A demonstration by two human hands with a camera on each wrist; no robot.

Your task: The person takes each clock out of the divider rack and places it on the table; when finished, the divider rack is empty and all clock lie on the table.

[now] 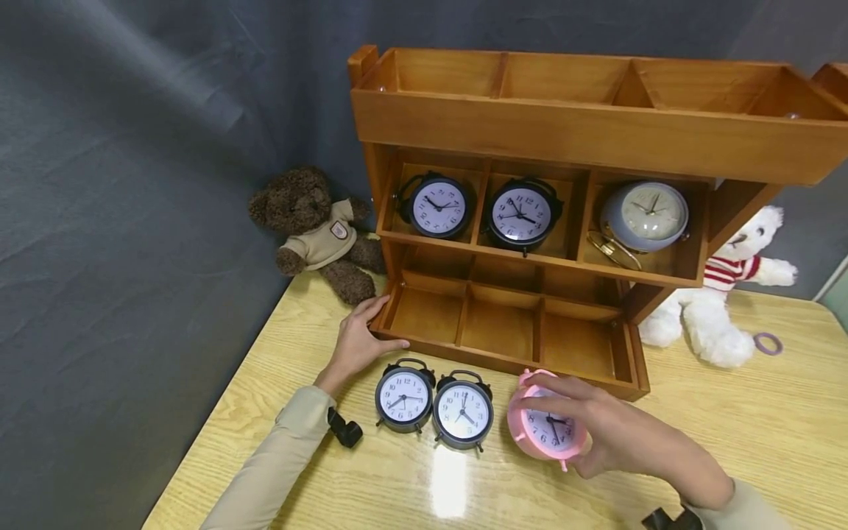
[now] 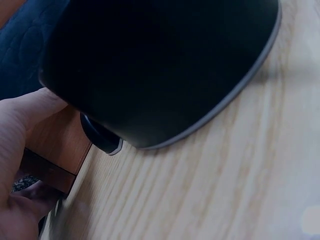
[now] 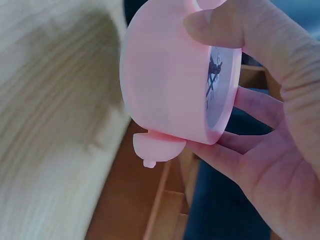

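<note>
With our left hand [image 2: 11, 145] we hold a brown wooden corner [image 2: 60, 140] between thumb and fingers; beside the thumb, a black rounded casing [image 2: 160, 65] rests on the wood-grained tabletop [image 2: 210, 190].

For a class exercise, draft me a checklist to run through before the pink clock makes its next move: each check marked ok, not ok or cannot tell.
1. Right hand holding the pink clock: ok.
2. Left hand gripping the bottom tray at its corner: ok.
3. Free compartment in the bottom tray: ok, all three look empty.
4. Free compartment in the middle tray: not ok, all three occupied.
5. Pink clock lifted off the tabletop: cannot tell.
</note>
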